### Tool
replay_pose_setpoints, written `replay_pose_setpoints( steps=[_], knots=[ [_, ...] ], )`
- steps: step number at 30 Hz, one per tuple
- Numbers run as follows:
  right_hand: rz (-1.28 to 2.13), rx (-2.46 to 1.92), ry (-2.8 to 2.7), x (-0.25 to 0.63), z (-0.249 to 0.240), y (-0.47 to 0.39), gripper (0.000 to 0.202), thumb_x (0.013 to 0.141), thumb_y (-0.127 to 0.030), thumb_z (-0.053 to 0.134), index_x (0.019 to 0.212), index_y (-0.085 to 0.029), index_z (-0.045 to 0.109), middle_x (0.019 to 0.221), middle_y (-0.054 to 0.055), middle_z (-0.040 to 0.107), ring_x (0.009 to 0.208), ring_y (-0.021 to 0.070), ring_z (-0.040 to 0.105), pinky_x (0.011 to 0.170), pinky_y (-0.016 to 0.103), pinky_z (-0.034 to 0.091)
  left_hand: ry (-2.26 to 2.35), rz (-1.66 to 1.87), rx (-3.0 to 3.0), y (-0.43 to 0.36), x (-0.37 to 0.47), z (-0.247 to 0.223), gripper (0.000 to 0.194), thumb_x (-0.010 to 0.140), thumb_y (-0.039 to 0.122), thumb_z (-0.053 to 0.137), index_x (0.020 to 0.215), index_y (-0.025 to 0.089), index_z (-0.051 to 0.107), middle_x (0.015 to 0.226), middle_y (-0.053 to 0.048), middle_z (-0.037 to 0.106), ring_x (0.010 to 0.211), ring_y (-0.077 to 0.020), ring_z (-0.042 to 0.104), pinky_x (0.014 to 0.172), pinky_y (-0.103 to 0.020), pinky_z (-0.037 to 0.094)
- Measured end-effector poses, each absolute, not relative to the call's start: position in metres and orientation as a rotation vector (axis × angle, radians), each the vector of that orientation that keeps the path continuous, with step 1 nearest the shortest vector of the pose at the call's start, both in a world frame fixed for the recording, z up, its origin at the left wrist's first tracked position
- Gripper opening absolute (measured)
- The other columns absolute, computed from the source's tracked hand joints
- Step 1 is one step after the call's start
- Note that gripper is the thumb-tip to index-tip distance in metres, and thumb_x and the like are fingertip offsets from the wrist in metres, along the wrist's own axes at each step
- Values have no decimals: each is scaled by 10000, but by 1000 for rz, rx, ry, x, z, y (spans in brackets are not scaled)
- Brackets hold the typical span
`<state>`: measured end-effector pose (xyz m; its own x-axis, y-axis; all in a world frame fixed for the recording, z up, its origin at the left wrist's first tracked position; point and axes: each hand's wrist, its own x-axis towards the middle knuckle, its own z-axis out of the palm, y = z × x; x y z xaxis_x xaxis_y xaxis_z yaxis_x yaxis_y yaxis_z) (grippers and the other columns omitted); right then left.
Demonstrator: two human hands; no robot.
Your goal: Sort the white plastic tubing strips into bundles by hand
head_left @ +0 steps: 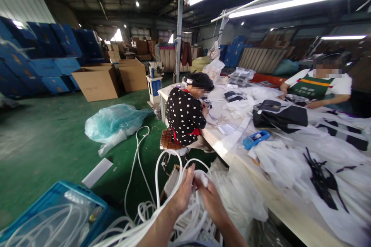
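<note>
As left hand (184, 187) and right hand (209, 192) seemingly pinch tubing (152, 217), grip obscured, crate (108, 216) cropped

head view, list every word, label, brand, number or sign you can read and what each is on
"ORLUN", as best it reads, slightly blurred: on the green apron of the person at the right.
Line beneath it, same apron: too blurred to read.
Orange marks on the stacked blue boxes: too small to read.
Faint print on the open cardboard box: too blurred to read.
</note>
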<state>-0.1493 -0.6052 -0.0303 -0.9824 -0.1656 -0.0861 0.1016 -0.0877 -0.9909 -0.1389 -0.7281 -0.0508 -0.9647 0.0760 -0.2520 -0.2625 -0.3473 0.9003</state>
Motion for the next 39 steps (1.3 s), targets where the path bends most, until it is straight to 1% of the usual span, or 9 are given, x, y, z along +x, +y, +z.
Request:
replay_pose_setpoints(
  steps=[5, 8, 13, 19, 23, 26, 30, 35, 39],
  knots=[
    [-2433, 345, 1526, -157, -25, -587, 510, 636, -610, 881, 887, -200, 711, 738, 51, 769, 767, 311, 760, 649, 402, 619, 1992, 2080, -95, -738, -132, -50, 425, 851, 500, 636, 1127, 190, 729, 1118, -97, 728, 1075, -289, 629, 1008, -416, 451],
    [-2552, 425, 1498, -161, -25, -583, 546, 544, -598, 930, 850, -221, 682, 729, 36, 761, 768, 307, 764, 641, 401, 631, 2189, 1884, -1, -737, -127, -52, 168, 830, 361, 608, 799, 222, 697, 829, -27, 651, 880, -237, 583, 881, -380, 434],
    [-2643, 453, 1469, -158, -19, -588, 583, 502, -591, 953, 854, -236, 653, 695, 4, 715, 781, 307, 753, 687, 434, 642, 2323, 1912, 27, -726, -121, -56, 217, 828, 420, 602, 688, 256, 579, 747, -24, 591, 778, -232, 523, 781, -374, 384],
    [-2751, 378, 1416, -158, -14, -572, 485, 561, -572, 939, 748, -242, 636, 686, -31, 661, 675, 202, 668, 710, 377, 625, 2185, 2424, -468, -739, -136, -60, 327, 775, 443, 601, 549, 257, 456, 542, 34, 398, 593, -165, 341, 663, -340, 324],
    [-2673, 457, 1639, -161, -22, -549, 468, 579, -577, 924, 774, -229, 677, 673, -15, 682, 605, 190, 626, 584, 329, 563, 1942, 2680, -722, -762, -145, -51, 307, 829, 481, 485, 662, 229, 543, 603, 29, 440, 591, -147, 383, 616, -303, 356],
    [-2270, 161, 1941, -152, -28, -561, 445, 657, -624, 857, 705, -214, 690, 601, 9, 669, 564, 204, 605, 532, 319, 508, 1730, 2771, -623, -756, -143, -38, 374, 768, 506, 623, 919, 169, 684, 807, -19, 586, 702, -149, 499, 663, -296, 424],
    [-2131, -166, 2150, -141, -27, -597, 446, 690, -655, 809, 789, -223, 759, 656, 21, 705, 677, 247, 660, 643, 344, 554, 1372, 2802, -435, -734, -138, -25, 600, 707, 469, 785, 1213, 182, 639, 898, -4, 599, 689, -135, 498, 590, -280, 406],
    [-2139, -236, 2239, -140, -25, -614, 395, 759, -610, 783, 905, -244, 805, 714, 31, 735, 787, 277, 687, 776, 386, 579, 1182, 2896, -363, -729, -136, -22, 345, 645, 383, 851, 855, 180, 667, 793, 29, 538, 630, -96, 428, 577, -246, 392],
    [-2129, -246, 2243, -139, -27, -615, 378, 788, -591, 767, 935, -246, 808, 828, 56, 778, 857, 302, 700, 889, 442, 572, 1080, 2965, -360, -728, -134, -23, 377, 620, 412, 918, 683, 166, 639, 765, 18, 539, 716, -103, 483, 723, -226, 437]
  ],
)
